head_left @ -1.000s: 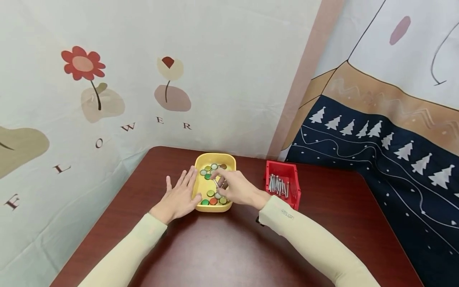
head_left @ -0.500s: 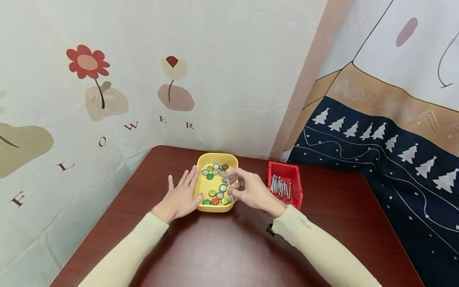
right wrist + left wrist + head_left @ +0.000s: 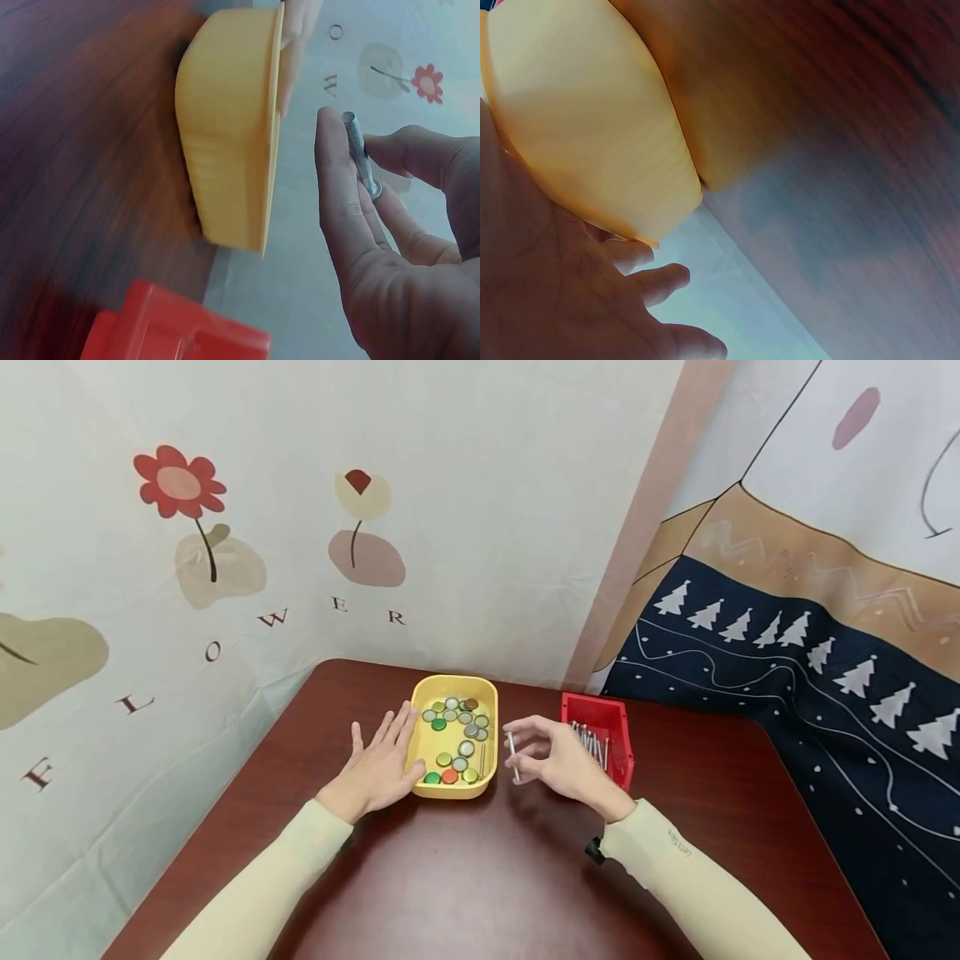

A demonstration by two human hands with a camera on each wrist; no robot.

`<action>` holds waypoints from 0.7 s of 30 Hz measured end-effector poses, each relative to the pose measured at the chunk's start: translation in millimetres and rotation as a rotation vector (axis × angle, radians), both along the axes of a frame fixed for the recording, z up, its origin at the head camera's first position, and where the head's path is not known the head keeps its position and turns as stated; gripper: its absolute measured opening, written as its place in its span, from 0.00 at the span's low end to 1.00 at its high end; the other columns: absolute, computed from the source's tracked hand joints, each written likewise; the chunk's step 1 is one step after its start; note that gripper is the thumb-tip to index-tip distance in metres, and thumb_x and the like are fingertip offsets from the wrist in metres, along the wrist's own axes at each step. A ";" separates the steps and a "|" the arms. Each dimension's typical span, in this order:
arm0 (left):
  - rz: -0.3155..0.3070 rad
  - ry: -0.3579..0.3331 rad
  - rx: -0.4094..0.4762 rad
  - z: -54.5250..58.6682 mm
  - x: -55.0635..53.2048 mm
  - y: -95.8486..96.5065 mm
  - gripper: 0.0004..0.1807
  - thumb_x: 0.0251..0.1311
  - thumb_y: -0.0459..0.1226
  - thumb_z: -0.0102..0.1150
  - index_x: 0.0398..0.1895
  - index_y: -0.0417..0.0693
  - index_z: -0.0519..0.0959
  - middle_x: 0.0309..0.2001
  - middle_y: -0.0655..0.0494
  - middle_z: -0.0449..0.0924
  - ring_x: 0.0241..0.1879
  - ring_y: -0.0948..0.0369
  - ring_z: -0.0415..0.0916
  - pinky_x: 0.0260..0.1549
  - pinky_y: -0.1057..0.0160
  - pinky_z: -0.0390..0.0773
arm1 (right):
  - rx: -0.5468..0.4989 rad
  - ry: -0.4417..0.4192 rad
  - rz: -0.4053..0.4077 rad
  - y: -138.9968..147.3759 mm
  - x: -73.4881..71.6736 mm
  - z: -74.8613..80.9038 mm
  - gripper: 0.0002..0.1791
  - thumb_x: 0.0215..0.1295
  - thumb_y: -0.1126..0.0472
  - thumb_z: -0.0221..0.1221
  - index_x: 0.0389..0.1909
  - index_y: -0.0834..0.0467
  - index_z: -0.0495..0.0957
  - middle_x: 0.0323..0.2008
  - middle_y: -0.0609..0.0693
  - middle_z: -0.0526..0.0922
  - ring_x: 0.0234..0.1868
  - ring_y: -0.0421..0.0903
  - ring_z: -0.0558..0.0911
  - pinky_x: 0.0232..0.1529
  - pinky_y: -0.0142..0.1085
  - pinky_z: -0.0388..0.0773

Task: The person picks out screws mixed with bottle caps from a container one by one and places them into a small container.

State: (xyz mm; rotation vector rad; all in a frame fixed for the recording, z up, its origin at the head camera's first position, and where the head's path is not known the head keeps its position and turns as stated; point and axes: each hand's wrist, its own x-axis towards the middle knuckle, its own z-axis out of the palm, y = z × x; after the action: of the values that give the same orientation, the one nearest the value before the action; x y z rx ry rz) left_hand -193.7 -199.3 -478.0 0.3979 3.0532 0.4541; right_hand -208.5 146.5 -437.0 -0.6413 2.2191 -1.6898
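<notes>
My right hand [image 3: 558, 758] pinches a silver metal bolt [image 3: 358, 148] between thumb and fingertips, in the air just right of the yellow tray [image 3: 454, 792]. In the right wrist view the bolt's threaded shank and wider head show. My left hand [image 3: 375, 770] lies with straight, spread fingers along the tray's left rim. Several bottle caps [image 3: 467, 748], green, red, silver and brown, lie in the tray. Slim metal pieces [image 3: 482, 762] lie along its right wall. In the left wrist view the left palm [image 3: 562, 285] touches the tray's rim.
A red bin [image 3: 618, 739] with several bolts [image 3: 592, 745] stands to the right, partly behind my right hand. Both containers are on a dark reddish-brown table [image 3: 450, 877]. Printed cloth [image 3: 487, 527] hangs close behind the table's far edge.
My right hand has moved right, from over the tray's inside to past its right rim, with the bolt still pinched. My left hand has stayed on the tray's left rim.
</notes>
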 end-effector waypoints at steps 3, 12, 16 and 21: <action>0.001 0.001 0.002 2.0 -1.3 0.5 0.51 0.85 0.52 0.52 0.99 0.42 0.44 0.99 0.44 0.38 0.96 0.34 0.46 0.83 0.09 0.36 | 0.000 0.010 -0.016 11.6 -1.6 -0.2 0.28 0.76 0.72 0.71 0.74 0.58 0.83 0.59 0.65 0.90 0.55 0.71 0.95 0.45 0.47 0.98; 0.004 0.012 -0.014 0.5 -1.1 -0.4 0.50 0.86 0.53 0.52 0.99 0.41 0.45 0.99 0.44 0.40 0.96 0.34 0.47 0.83 0.08 0.37 | -0.010 -0.001 -0.089 38.3 -7.3 1.4 0.29 0.77 0.69 0.73 0.76 0.57 0.82 0.60 0.66 0.89 0.54 0.69 0.96 0.47 0.48 0.98; 0.004 0.007 -0.009 -0.7 -1.6 -0.6 0.51 0.86 0.53 0.52 0.99 0.41 0.44 0.99 0.44 0.39 0.96 0.34 0.48 0.83 0.08 0.37 | 0.005 -0.024 -0.119 50.6 -10.0 2.4 0.29 0.78 0.67 0.73 0.77 0.57 0.81 0.59 0.66 0.89 0.53 0.65 0.97 0.49 0.51 0.98; 0.001 0.010 -0.007 -1.6 -2.3 -0.2 0.50 0.86 0.53 0.52 0.99 0.41 0.44 0.99 0.43 0.39 0.96 0.34 0.49 0.83 0.08 0.37 | 0.031 -0.018 -0.187 64.1 -14.8 2.6 0.27 0.80 0.68 0.72 0.76 0.61 0.81 0.60 0.72 0.88 0.50 0.57 0.98 0.48 0.51 0.97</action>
State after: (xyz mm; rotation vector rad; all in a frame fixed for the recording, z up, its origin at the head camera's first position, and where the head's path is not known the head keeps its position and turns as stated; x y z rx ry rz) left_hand -196.0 -199.5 -479.6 0.3999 3.0640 0.4434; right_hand -223.3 210.6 -434.3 -0.4212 2.3509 -1.7355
